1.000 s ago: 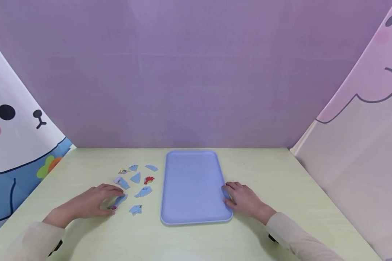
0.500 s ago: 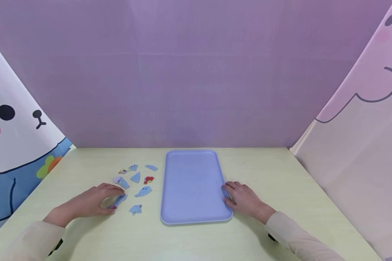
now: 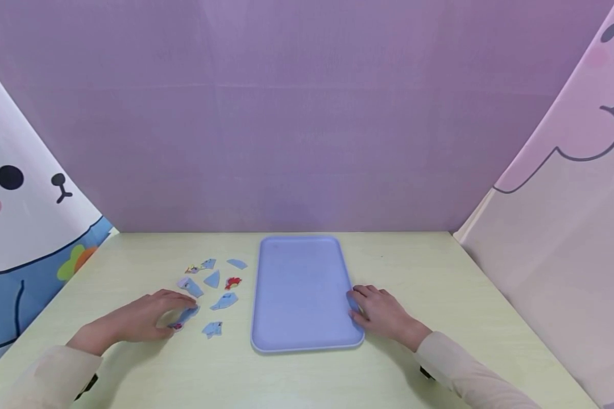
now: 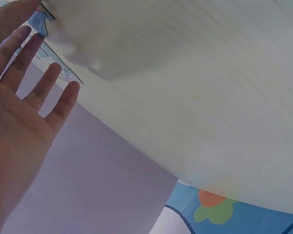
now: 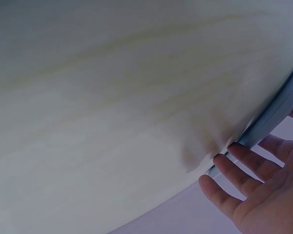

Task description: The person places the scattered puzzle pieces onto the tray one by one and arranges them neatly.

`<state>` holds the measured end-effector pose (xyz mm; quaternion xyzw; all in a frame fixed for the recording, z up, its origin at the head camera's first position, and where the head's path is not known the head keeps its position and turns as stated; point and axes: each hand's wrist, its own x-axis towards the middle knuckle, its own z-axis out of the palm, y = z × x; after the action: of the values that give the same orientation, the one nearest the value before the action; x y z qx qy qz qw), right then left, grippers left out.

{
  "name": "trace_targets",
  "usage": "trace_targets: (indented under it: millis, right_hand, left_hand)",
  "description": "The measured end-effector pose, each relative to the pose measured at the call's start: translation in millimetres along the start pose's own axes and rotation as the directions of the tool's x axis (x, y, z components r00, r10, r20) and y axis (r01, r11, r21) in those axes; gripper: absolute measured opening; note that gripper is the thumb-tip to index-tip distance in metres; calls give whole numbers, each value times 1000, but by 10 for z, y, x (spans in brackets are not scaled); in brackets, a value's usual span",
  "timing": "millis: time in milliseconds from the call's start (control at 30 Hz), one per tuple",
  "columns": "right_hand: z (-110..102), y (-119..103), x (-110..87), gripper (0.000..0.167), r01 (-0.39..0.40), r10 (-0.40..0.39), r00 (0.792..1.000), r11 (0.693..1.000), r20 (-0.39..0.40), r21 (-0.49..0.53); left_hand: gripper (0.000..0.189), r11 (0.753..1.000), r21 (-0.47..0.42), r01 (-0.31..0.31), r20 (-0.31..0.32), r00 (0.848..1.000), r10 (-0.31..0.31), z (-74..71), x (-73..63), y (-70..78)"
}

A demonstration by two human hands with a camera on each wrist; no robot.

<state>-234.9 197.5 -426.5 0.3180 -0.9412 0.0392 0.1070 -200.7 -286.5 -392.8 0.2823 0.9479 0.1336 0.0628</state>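
Observation:
Several flat blue puzzle-like pieces with printed pictures lie on the table. My left hand point(image 3: 138, 319) rests beside the nearest left one, a long blue piece point(image 3: 186, 316) with a red patch. Its fingertips touch or nearly touch the far end, and the thumb lies by the near end. In the left wrist view these fingers look fairly straight, with part of a blue piece point(image 4: 38, 22) beyond them. At the right rim of the blue tray point(image 3: 307, 284) is my right hand point(image 3: 386, 315). Relaxed fingers touch that rim; some fingertips show along the tray's outer edge point(image 5: 271, 124).
Other pieces lie between left hand and tray: a red one point(image 3: 232, 283), a triangular one point(image 3: 212, 279), a jagged one point(image 3: 212, 329). A purple backdrop point(image 3: 297, 113) stands behind the pale table point(image 3: 307, 380). Printed cloth walls point(image 3: 36, 227) flank both sides.
The left thumb has drawn slightly back from the near end of the long blue piece. The right hand, the tray and the other pieces stay as they were.

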Motion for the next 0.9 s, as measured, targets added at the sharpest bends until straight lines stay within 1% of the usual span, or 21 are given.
trace_targets:
  millis: [200, 400, 633, 900]
  right_hand:
    - [-7, 1, -1, 42, 8, -8, 1000, 1000, -9, -8]
    - [1, 11, 0, 41, 14, -14, 1000, 1000, -15, -26]
    - [17, 26, -2, 41, 22, -23, 999, 999, -25, -42]
    - [41, 58, -5, 41, 47, -48, 998, 998, -45, -37]
  left_hand:
    - [47, 999, 34, -14, -18, 1000, 14, -6, 1, -15]
    - [47, 1000, 16, 5, -23, 1000, -5, -5, -2, -14]
    - [52, 999, -6, 53, -38, 998, -53, 5, 1, -8]
    - [52, 999, 8, 50, -68, 996, -50, 28, 12, -8]
